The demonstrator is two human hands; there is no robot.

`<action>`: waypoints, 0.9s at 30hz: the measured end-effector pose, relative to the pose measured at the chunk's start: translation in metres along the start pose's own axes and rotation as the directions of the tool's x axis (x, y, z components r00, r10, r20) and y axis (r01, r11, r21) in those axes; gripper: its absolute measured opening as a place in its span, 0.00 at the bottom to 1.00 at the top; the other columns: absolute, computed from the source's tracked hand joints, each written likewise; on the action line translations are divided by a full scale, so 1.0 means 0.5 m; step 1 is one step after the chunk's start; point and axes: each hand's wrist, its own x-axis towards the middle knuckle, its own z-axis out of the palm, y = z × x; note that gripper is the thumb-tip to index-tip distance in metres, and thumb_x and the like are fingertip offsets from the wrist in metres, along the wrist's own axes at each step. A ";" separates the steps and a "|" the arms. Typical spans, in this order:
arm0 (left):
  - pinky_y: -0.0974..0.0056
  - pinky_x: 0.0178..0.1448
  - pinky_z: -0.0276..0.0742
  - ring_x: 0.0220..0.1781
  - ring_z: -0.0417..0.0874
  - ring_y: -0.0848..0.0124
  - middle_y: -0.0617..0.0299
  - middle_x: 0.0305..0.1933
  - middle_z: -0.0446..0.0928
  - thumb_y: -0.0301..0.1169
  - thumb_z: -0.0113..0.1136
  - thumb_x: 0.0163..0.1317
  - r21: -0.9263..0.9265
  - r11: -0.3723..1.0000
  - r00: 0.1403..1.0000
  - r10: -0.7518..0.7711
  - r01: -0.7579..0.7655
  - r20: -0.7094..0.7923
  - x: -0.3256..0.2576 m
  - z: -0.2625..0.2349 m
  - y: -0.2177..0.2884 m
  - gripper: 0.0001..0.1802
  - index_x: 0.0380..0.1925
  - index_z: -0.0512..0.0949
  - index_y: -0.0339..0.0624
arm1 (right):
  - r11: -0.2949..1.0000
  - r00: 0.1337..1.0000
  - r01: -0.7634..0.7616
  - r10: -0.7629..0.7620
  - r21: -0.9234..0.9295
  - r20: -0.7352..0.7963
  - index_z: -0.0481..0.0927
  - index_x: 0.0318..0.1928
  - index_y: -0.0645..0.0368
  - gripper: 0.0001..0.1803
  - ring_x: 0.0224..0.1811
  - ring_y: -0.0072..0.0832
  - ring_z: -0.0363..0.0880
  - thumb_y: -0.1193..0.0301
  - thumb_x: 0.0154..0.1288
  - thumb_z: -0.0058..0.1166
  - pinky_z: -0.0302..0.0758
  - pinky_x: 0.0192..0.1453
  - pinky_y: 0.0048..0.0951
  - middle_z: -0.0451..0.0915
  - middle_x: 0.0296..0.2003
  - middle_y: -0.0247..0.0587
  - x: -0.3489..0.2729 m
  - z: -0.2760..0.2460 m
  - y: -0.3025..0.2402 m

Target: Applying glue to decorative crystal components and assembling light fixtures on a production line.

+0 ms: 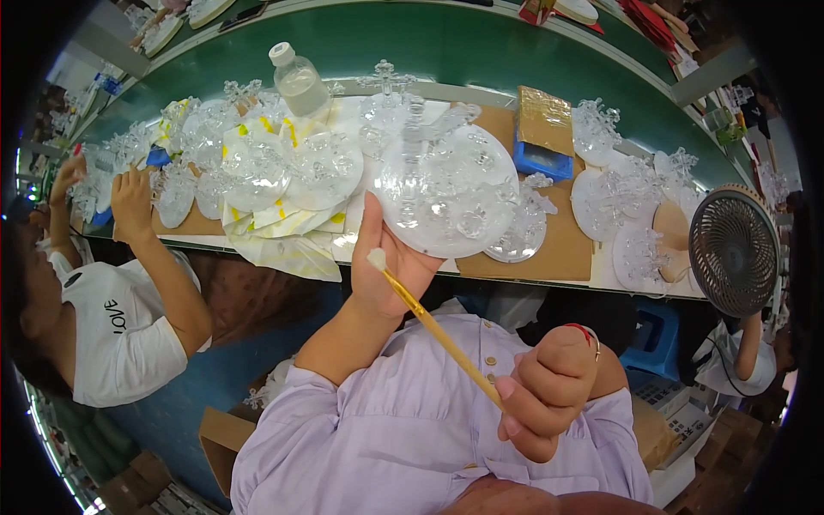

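My left hand (388,262) holds up a round clear plastic ornament disc (446,193) with moulded figures, thumb on its lower left rim. In my right hand (545,390) is a thin yellow-handled brush (433,330), gripped in a fist; its pale tip points up-left and ends close to my left thumb, just below the disc's rim. Both hands are above my lap, in front of the workbench edge.
The bench (566,249) carries several clear ornaments, a pile with yellow-marked sheets (283,215), a plastic bottle (300,83) and a blue box with brown cardboard (542,137). A small fan (734,249) stands at right. A person in white (120,318) works at left; another sits at right.
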 end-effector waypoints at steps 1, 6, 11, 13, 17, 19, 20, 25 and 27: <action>0.43 0.73 0.55 0.73 0.59 0.54 0.54 0.73 0.57 0.51 0.37 0.73 -0.052 0.999 0.999 -0.003 0.006 0.045 0.000 -0.003 0.000 0.33 0.70 0.52 0.45 | 1.000 0.999 0.016 -0.017 -0.013 -0.033 0.64 0.42 0.55 0.08 0.21 0.23 0.68 0.64 0.73 0.43 0.62 0.25 0.23 0.75 0.34 0.37 -0.003 -0.002 0.000; 0.43 0.74 0.54 0.73 0.58 0.54 0.55 0.73 0.57 0.50 0.37 0.73 -0.083 0.996 0.997 -0.025 0.031 0.067 -0.002 -0.009 0.001 0.31 0.71 0.53 0.47 | 0.999 0.991 0.036 -0.039 -0.030 -0.124 0.65 0.43 0.53 0.07 0.22 0.23 0.68 0.65 0.72 0.42 0.63 0.28 0.25 0.74 0.37 0.34 -0.017 -0.019 -0.006; 0.43 0.74 0.54 0.74 0.58 0.54 0.56 0.73 0.57 0.50 0.34 0.74 0.002 0.999 0.999 -0.037 0.037 0.036 -0.003 0.005 -0.004 0.31 0.71 0.53 0.48 | 0.998 0.977 0.026 -0.038 -0.058 -0.211 0.68 0.46 0.51 0.10 0.26 0.24 0.73 0.73 0.63 0.45 0.60 0.24 0.22 0.76 0.39 0.32 -0.036 -0.039 -0.008; 0.43 0.74 0.55 0.74 0.59 0.55 0.57 0.73 0.57 0.50 0.33 0.74 -0.062 0.996 0.997 -0.053 0.057 0.063 0.001 0.005 -0.008 0.31 0.71 0.52 0.49 | 0.996 0.970 -0.004 -0.017 -0.088 -0.241 0.68 0.46 0.51 0.09 0.25 0.26 0.71 0.71 0.67 0.42 0.62 0.26 0.25 0.73 0.40 0.35 -0.047 -0.049 -0.013; 0.44 0.74 0.54 0.73 0.59 0.54 0.58 0.73 0.57 0.50 0.31 0.74 0.048 0.997 0.996 -0.059 0.056 0.068 0.011 0.025 -0.013 0.30 0.71 0.53 0.49 | 0.950 0.914 -0.228 0.133 -0.213 -0.384 0.66 0.50 0.51 0.10 0.26 0.30 0.69 0.63 0.75 0.37 0.64 0.28 0.30 0.70 0.42 0.40 -0.066 -0.086 -0.012; 0.43 0.74 0.53 0.73 0.59 0.54 0.57 0.73 0.58 0.50 0.31 0.75 0.115 0.992 0.996 -0.064 0.056 0.064 0.022 0.032 -0.011 0.30 0.71 0.53 0.48 | 0.917 0.882 -0.305 0.171 -0.257 -0.439 0.65 0.51 0.50 0.11 0.27 0.31 0.70 0.61 0.76 0.35 0.65 0.28 0.31 0.69 0.43 0.41 -0.101 -0.112 -0.018; 0.43 0.74 0.53 0.73 0.59 0.54 0.57 0.73 0.58 0.50 0.31 0.75 0.121 0.991 0.995 -0.074 0.065 0.073 0.036 0.043 -0.010 0.30 0.71 0.53 0.48 | 0.873 0.848 -0.386 0.210 -0.298 -0.486 0.65 0.52 0.50 0.12 0.28 0.33 0.71 0.60 0.77 0.34 0.67 0.28 0.33 0.69 0.44 0.42 -0.116 -0.131 -0.022; 0.42 0.74 0.52 0.73 0.59 0.52 0.54 0.72 0.58 0.50 0.28 0.75 0.356 0.930 0.996 -0.089 0.092 -0.023 0.168 0.085 0.042 0.31 0.70 0.54 0.42 | 0.725 0.814 -0.565 0.412 -0.393 -0.411 0.64 0.54 0.48 0.13 0.32 0.35 0.73 0.60 0.77 0.32 0.70 0.31 0.35 0.70 0.45 0.44 -0.188 -0.184 -0.051; 0.42 0.74 0.51 0.73 0.59 0.52 0.53 0.72 0.58 0.50 0.27 0.75 0.434 0.893 0.993 -0.102 0.118 -0.060 0.268 0.080 0.086 0.32 0.69 0.54 0.41 | 0.740 0.805 -0.580 0.457 -0.341 -0.377 0.65 0.54 0.50 0.12 0.33 0.36 0.74 0.62 0.76 0.37 0.71 0.31 0.34 0.70 0.45 0.46 -0.214 -0.200 -0.048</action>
